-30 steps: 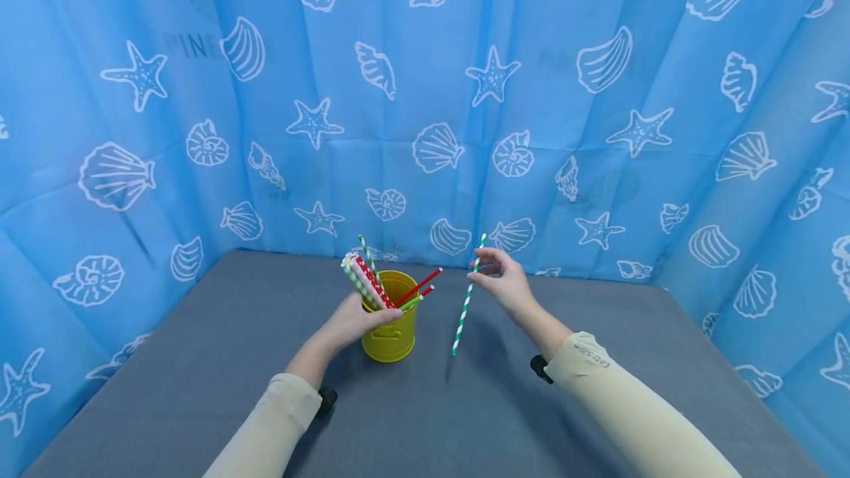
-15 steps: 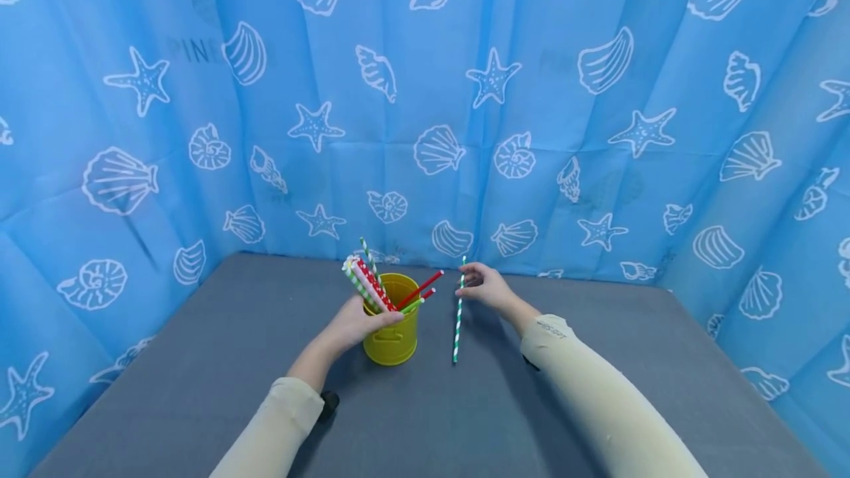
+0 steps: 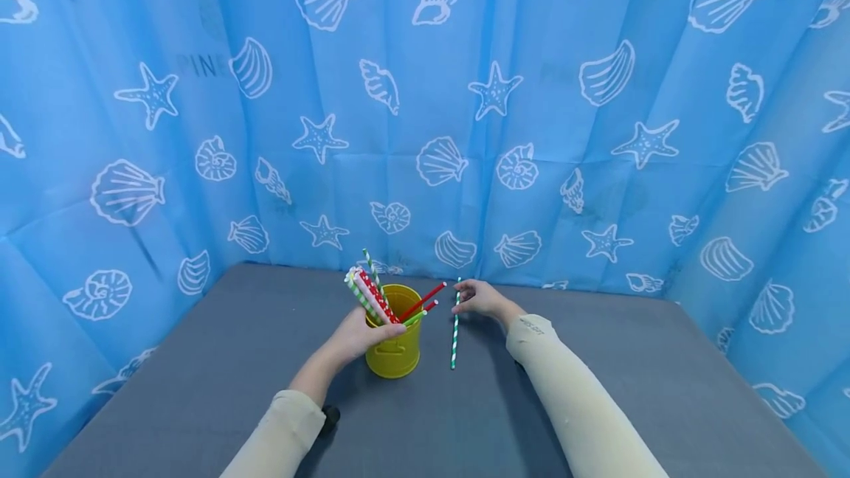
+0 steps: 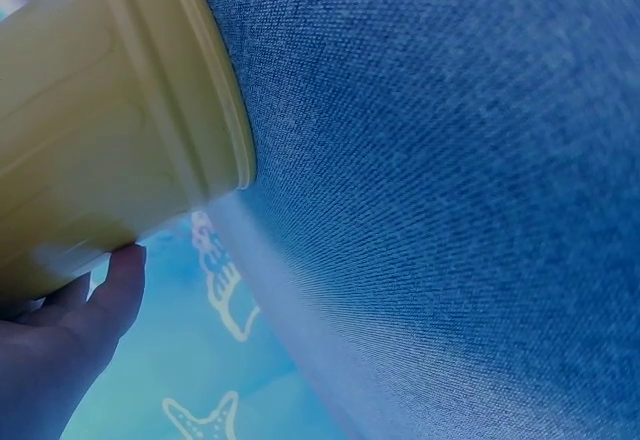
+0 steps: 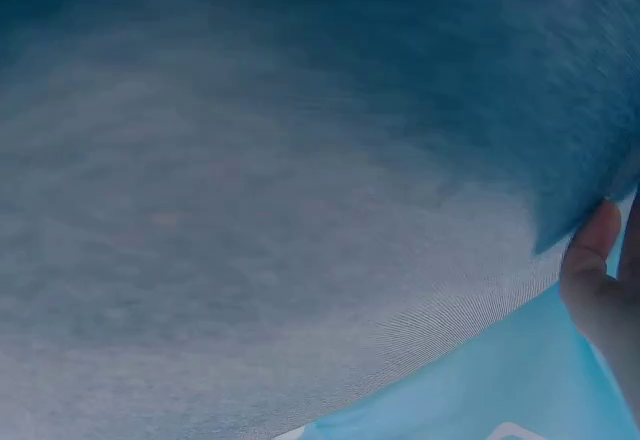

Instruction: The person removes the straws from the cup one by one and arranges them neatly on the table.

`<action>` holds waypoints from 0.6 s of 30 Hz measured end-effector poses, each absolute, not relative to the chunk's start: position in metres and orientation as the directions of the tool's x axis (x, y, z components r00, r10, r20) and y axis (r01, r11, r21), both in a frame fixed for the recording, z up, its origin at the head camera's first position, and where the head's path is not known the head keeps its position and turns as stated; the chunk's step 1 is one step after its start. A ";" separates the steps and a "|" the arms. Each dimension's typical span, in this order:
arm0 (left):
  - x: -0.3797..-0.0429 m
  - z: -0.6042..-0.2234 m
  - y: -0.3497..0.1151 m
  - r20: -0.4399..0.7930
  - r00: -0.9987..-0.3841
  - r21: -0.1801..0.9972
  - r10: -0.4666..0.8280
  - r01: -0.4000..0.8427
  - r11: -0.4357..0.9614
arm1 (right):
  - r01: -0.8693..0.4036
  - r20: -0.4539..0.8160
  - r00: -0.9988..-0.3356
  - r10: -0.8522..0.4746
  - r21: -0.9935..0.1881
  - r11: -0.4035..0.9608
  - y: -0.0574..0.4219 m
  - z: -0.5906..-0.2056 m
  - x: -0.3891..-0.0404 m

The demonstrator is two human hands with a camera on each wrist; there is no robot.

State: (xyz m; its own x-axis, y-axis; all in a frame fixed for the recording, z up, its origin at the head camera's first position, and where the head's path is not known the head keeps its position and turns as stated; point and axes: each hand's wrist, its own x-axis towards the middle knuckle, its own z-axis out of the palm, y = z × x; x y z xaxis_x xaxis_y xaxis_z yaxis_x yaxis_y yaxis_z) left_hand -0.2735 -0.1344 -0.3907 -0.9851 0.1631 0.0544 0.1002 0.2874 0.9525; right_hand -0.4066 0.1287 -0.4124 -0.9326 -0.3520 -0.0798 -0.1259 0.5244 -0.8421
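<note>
Coming lower and closer to the yellow, metal-looking bucket (image 3: 393, 366), the slim green-and-white striped straw, paper by its look (image 3: 454, 349), has shifted in from farther right of it over the last second; for the work in hand, this seems to set it down near the bench rather than among the others. It lies just right of the bucket, not touching it, its far end reaching past the bucket's rim; whether its near end meets the grey cloth-covered bench (image 3: 232, 389) I cannot tell. The right hand (image 3: 483, 299), on the straw's side away from the bucket, pinches it near that far end, thumb and fingertips nearly closed; the right wrist view does not show the straw clearly. The left hand (image 3: 350, 336) has stayed at the bucket's left, curled round it with the thumb across its front rim. Inside the bucket, a bundle of striped, pink and red white-dotted straws (image 3: 375, 299) leans left, while plain red straws (image 3: 426, 299) and a lime-green straw (image 3: 415, 318) lean right. Behind the bucket hangs a blue fabric curtain with white shells and starfish (image 3: 412, 124).
</note>
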 end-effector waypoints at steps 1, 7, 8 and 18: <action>-0.273 -0.391 -0.134 0.056 -0.985 0.953 0.164 0.102 0.285 | -0.116 -0.092 -0.933 -0.349 -0.839 0.532 0.128 -0.412 -0.408; -0.271 -0.392 -0.132 0.048 -0.986 0.956 0.160 0.092 0.279 | -0.096 -0.142 -0.923 -0.356 -0.814 0.573 0.128 -0.415 -0.410; -0.271 -0.391 -0.132 0.044 -0.986 0.956 0.160 0.088 0.279 | -0.097 -0.148 -0.921 -0.360 -0.808 0.582 0.128 -0.415 -0.410; -0.271 -0.390 -0.134 0.038 -0.986 0.960 0.159 0.081 0.270 | -0.207 -0.173 -0.862 -0.476 -0.738 0.643 0.135 -0.411 -0.412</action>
